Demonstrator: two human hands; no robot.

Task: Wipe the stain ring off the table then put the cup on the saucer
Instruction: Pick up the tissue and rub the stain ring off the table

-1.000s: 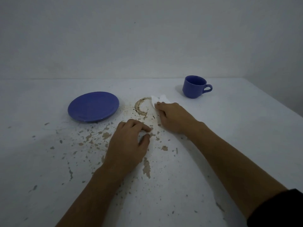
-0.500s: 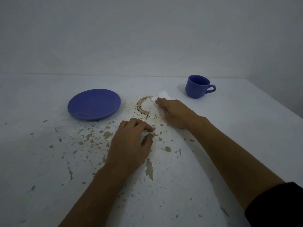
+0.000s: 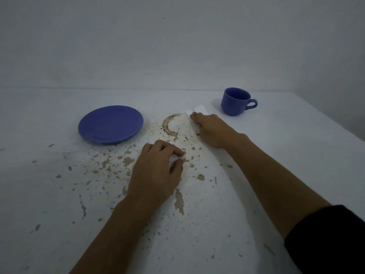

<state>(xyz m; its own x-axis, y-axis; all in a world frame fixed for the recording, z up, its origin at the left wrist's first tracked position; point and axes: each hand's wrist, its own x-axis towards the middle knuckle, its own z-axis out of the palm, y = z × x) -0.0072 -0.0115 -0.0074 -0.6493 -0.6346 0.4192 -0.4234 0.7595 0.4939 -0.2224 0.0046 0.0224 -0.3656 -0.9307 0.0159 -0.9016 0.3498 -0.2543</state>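
A brown stain ring [image 3: 169,125], now only a left-hand arc, marks the white table [image 3: 286,155] between a blue saucer [image 3: 110,124] and a blue cup [image 3: 235,101]. My right hand [image 3: 211,129] presses a white tissue [image 3: 197,111] flat on the table just right of the arc; the tissue's tips stick out past my fingers. The cup stands upright behind that hand, handle to the right. My left hand [image 3: 158,173] rests on the table in front of the stain, fingers curled, holding nothing.
Brown chips and flecks in the table's paint [image 3: 128,161] spread around and in front of my left hand. A pale wall [image 3: 177,46] rises behind the table. The table's right edge [image 3: 335,123] runs diagonally at the far right.
My right hand with the tissue has slid away from me and a little right, along the ring's right side. The left hand has stayed in place.
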